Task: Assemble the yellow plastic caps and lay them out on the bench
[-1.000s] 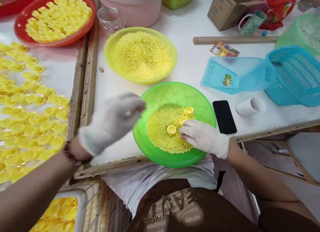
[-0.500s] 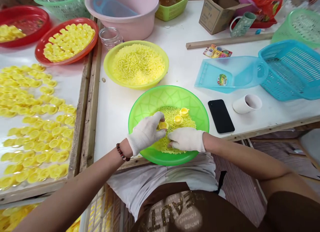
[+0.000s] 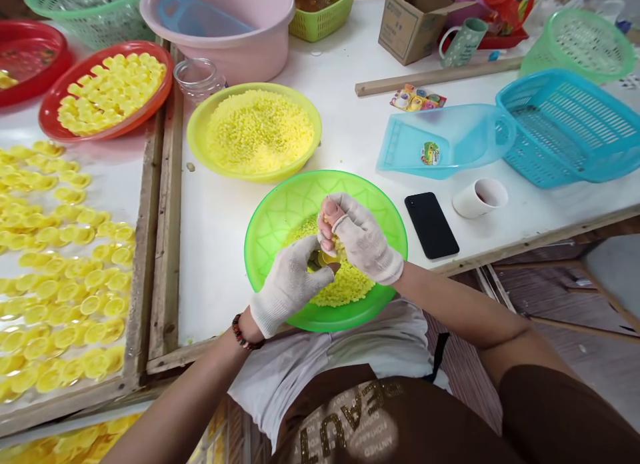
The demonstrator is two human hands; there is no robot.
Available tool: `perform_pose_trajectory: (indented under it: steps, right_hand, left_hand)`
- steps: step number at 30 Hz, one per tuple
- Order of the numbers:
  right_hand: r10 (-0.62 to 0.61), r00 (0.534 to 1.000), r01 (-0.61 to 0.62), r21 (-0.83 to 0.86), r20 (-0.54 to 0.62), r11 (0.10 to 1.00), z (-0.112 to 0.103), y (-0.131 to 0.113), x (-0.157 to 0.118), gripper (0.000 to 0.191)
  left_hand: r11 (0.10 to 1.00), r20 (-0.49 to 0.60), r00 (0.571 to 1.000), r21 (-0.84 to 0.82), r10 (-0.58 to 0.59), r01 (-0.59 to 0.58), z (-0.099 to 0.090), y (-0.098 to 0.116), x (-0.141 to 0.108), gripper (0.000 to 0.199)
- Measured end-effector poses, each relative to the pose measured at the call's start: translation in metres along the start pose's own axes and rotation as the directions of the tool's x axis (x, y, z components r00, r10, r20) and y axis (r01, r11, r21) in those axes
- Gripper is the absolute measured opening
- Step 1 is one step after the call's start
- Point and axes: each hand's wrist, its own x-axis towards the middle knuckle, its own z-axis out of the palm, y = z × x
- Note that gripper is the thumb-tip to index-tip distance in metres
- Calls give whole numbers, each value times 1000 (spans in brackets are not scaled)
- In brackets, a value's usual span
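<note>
My left hand [image 3: 290, 281], in a white glove with bare fingertips, is closed on a small yellow toy cup [image 3: 327, 257] over the bright green bowl [image 3: 267, 227]. Just above the cup, my gloved right hand [image 3: 367, 241] is curled around some yellow pellets [image 3: 340, 249], a few of which show below its fingers. More pellets [image 3: 345, 289] lie in the bottom of the bowl. The right hand covers the part of the bowl where two other little cups were visible earlier.
A yellow basin [image 3: 195, 134] full of pellets stands behind the bowl. Left of a wooden divider [image 3: 167, 251] lie rows of yellow cups [image 3: 65, 291] and a red tray [image 3: 50, 121] of more. To the right are a phone [image 3: 431, 225], a white cup [image 3: 470, 201] and a blue scoop [image 3: 450, 141].
My right hand has risen from the pellets in the bowl to above the cup, with pellets in its fingers. My left hand still holds the cup. The view has shifted slightly.
</note>
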Motion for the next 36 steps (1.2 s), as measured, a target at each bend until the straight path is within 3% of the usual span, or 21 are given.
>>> perform_pose_trajectory:
  steps: [3, 11, 15, 18, 21, 27, 29, 32, 34, 36]
  right_hand:
    - [-54, 998, 55, -15, 8, 998, 2, 2, 2, 38]
    - [15, 999, -15, 10, -29, 1000, -16, -1, -3, 32]
    - [-36, 998, 45, -258, 42, 965, -28, -7, -13, 30]
    - [-31, 981, 125, -512, 189, 850, -35, -13, -20, 26]
    - [27, 965, 144, -610, 262, 780, -39, -15, -23, 25]
    - [18, 996, 42, -669, 83, 742, -47, -15, -30, 27]
    - [94, 984, 53, -747, 153, 662, -49, -13, -33, 28]
    - [313, 875, 228, -886, 368, 403, -51, -1, -38, 27]
    - [325, 842, 387, -902, 431, 193, -52, 11, -41, 28]
    - [292, 826, 498, -867, 483, 24, -53, 25, -44, 33]
  left_hand:
    - [1000, -2, 1000, 5, 16, -16, 0, 0, 0, 13]
    - [991, 65, 998, -134, -3, 12, -3, -4, -2, 25]
    - [982, 44, 999, -186, -6, 14, -5, -3, -3, 29]
    - [986, 34, 999, -169, 8, -3, -6, -2, -3, 25]
    - [985, 52, 998, -174, 23, -13, -5, -1, -2, 23]
    - [956, 9, 999, -292, -33, 35, -11, 0, -11, 38]
    - [943, -44, 998, -331, -46, 29, -26, -2, -18, 43]
    - [972, -213, 966, -215, -145, 98, -69, -11, -29, 38]
    - [959, -398, 875, -55, -275, 277, -108, -18, -40, 35]
    - [885, -561, 744, 45, -362, 464, -147, -24, -56, 35]
